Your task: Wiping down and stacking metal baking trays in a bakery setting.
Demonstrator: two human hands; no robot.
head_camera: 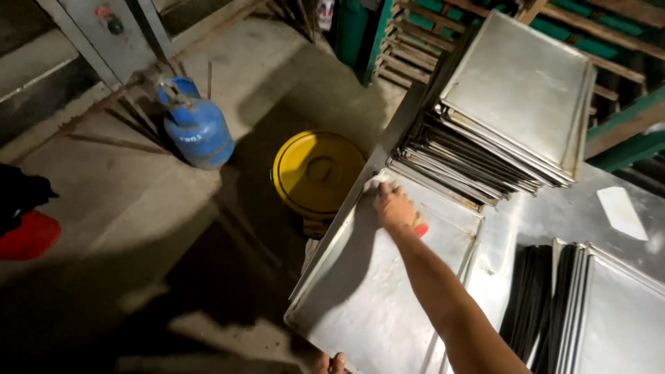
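Note:
A large metal tray (360,291) lies tilted over the edge of a steel table (547,208), its left side out over the floor. My right hand (393,205) presses on the tray's far end, fingers closed on a white cloth (377,182). A small red-orange piece (420,227) shows under the heel of that hand. Only the fingertips of my left hand (331,362) show at the bottom edge, gripping the tray's near rim.
A tall stack of metal trays (512,104) sits at the table's back, another stack (609,312) at the right. A white scraper (621,211) lies between them. On the floor stand a yellow lidded bucket (317,173) and a blue gas cylinder (197,128). Green wooden racks (429,28) stand behind.

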